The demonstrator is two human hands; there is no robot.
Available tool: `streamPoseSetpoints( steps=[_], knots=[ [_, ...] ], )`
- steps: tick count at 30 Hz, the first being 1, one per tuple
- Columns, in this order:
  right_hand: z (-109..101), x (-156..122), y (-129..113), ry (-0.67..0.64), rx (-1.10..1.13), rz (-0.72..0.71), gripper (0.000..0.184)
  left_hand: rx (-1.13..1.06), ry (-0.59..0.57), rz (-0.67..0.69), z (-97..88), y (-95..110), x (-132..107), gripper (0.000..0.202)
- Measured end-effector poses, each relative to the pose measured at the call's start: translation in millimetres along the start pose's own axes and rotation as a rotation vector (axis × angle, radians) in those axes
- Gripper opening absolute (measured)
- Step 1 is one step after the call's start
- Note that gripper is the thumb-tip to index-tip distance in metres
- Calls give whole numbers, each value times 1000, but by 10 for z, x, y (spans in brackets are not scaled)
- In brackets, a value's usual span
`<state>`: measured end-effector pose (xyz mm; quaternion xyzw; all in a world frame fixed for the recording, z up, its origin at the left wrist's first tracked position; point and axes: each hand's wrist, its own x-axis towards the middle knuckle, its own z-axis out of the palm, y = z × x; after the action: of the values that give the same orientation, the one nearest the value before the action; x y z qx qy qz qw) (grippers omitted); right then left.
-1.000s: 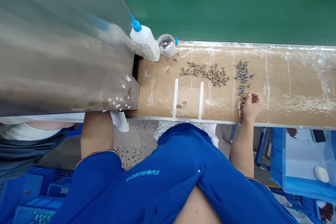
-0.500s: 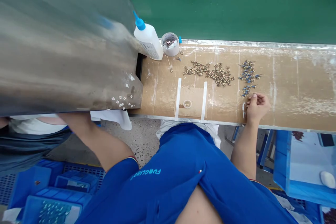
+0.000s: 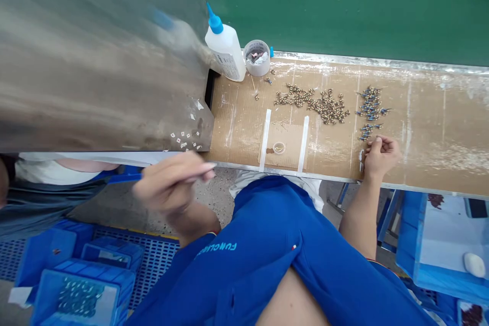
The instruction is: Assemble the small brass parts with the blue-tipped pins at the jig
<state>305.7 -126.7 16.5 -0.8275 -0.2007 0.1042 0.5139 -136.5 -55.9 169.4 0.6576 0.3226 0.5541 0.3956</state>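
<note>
My right hand [image 3: 379, 155] rests on the brown bench top [image 3: 431, 127] near its front edge, fingers curled in a pinch on something too small to name, just below a small pile of blue-tipped metal parts [image 3: 370, 109]. My left hand [image 3: 168, 186] is blurred, in the air below the bench edge at the left, fingers pinched on a thin pale stick-like thing. A pile of small brass hooks [image 3: 317, 102] lies at the back. A small ring-shaped cup [image 3: 279, 147] sits between two white tape strips.
A white glue bottle with a blue nozzle [image 3: 226, 51] and a roll of tape holding scraps [image 3: 256, 57] stand at the back left. A large metal panel [image 3: 95, 61] covers the left. Blue crates [image 3: 72, 285] sit on the floor. Another person's torso [image 3: 46, 183] shows at left.
My left hand has come out from under the metal panel and swung right, into view below the bench edge. My right hand has stayed by the blue-tipped parts.
</note>
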Motion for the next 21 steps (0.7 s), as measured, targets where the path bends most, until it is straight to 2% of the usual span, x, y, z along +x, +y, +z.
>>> streamPoseSetpoints(
  steps=[1, 2, 4, 7, 10, 13, 16, 18, 21],
  knots=[
    [-3, -10, -23, 1, -1, 16, 16, 30, -118, 77, 133, -96, 39, 14],
    [-6, -20, -39, 1, -3, 28, 14, 40, -206, 61, 263, -211, 90, 18],
    [-12, -38, -51, -4, -2, 43, 12, -55, -310, -85, 499, -489, 196, 17],
    [-16, -42, -23, -12, 11, 40, 13, -240, -378, -340, 777, -931, 303, 25],
    [-21, -11, 33, -17, 30, 18, 25, -349, -446, -494, 974, -1279, 332, 37],
    [-29, -2, 70, -1, 71, -16, 34, -408, -484, -580, 1099, -1493, 318, 46],
    [17, -137, 35, 34, 131, -79, 35, -419, -481, -636, 1162, -1623, 279, 49],
    [107, -336, -40, -43, 147, -137, 37, -396, -465, -651, 1182, -1692, 242, 48],
    [330, -729, -197, -443, 140, -198, 40, -357, -423, -649, 1195, -1780, 179, 47]
  ],
)
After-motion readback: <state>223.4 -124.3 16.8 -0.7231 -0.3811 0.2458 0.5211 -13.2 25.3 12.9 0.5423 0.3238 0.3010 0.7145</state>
